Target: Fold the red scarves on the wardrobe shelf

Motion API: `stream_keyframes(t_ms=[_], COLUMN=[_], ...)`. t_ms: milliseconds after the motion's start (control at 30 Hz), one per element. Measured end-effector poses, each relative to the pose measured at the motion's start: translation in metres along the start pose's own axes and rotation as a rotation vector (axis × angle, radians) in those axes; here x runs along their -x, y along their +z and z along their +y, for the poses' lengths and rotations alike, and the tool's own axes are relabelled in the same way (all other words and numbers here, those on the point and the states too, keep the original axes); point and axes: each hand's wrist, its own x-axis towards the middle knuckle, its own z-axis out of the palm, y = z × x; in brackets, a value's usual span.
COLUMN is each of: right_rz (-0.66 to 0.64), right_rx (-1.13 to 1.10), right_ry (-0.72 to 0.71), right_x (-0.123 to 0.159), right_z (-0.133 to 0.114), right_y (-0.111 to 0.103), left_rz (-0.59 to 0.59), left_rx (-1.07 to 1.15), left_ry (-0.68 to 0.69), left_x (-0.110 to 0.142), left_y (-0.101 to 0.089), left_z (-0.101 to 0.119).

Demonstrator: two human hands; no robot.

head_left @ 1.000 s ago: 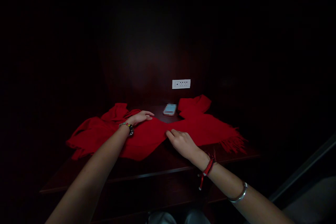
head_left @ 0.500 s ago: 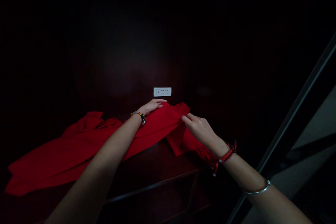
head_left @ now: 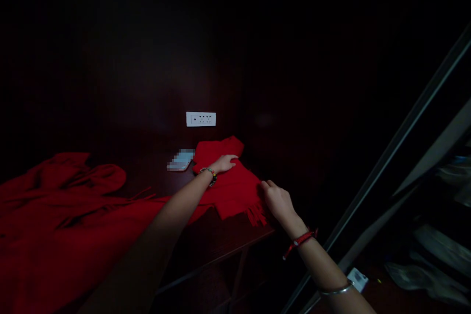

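Note:
A red scarf (head_left: 241, 191) with a fringed end lies spread on a dark wooden shelf (head_left: 209, 235). My left hand (head_left: 225, 163) rests on the scarf with its fingers stretched out. At the scarf's right edge, near the fringe, my right hand (head_left: 278, 202) is closed with the fingertips pinched on the cloth. More red cloth (head_left: 55, 216) lies in loose folds at the left, partly behind my left forearm; whether it is all one piece I cannot tell. A blurred-out flat object like a phone (head_left: 181, 160) lies left of the scarf.
A white power socket (head_left: 200, 119) is on the dark back wall. A slanted metal-edged frame (head_left: 390, 157) runs along the right. Beyond it are dim plastic-looking packages (head_left: 423, 274) and a small white object (head_left: 357, 279). Open compartments show under the shelf edge.
The raised cloth now lies flatter at the right, with its fringe spread out. Both hands have moved lower on it. The phone-like object has come into sight, and the view has shifted right.

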Motion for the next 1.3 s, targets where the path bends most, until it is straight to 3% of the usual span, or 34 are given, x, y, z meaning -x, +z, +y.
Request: stream_keyframes(t_ms=[133,233,333,467,600,767,900,1000,1133,1233,1300], right_rz=[0.028,0.068,0.045,0.058,0.052,0.046,0.079,0.009,-0.125,-0.104,-0.053], right_rx=[-0.046,-0.078,-0.074,-0.062,-0.049,-0.004,0.019,0.02,0.014,-0.005,-0.009], right_ry=[0.039,0.008,-0.026,-0.032,-0.037,-0.013,0.012,0.018,0.048,0.052,0.037], right_x=[-0.004,-0.01,-0.014,-0.016,-0.018,-0.02,-0.015,-0.01,-0.001,0.004,0.007], right_z=[0.002,0.005,0.008,0.009,0.007,0.007,0.011,0.011,0.009,0.01,0.01], right_y=[0.005,0.003,0.001,-0.005,-0.019,-0.046,-0.057,-0.043,-0.008,0.006,0.004], left_rz=[0.091,0.136,0.156,0.021,-0.13,-0.16,-0.083,-0.085,-0.058,-0.007,-0.037], left_rx=[-0.248,-0.4,-0.44,-0.572,-0.737,-0.857,-0.82,-0.795,-0.826,-0.78,-0.742], left_ry=[0.051,0.107,0.115,0.101,-0.136,-0.104,-0.086,-0.072,-0.022,0.043,0.053], left_x=[0.014,0.032,0.071,0.149,0.205,0.214,0.226,0.244,0.258,0.259,0.26], left_y=[0.01,0.002,-0.009,-0.015,-0.021,-0.047,-0.068,-0.068,-0.053,-0.049,-0.05], left_z=[0.002,0.012,0.027,0.039,0.029,0.017,0.017,0.014,0.007,0.006,0.009])
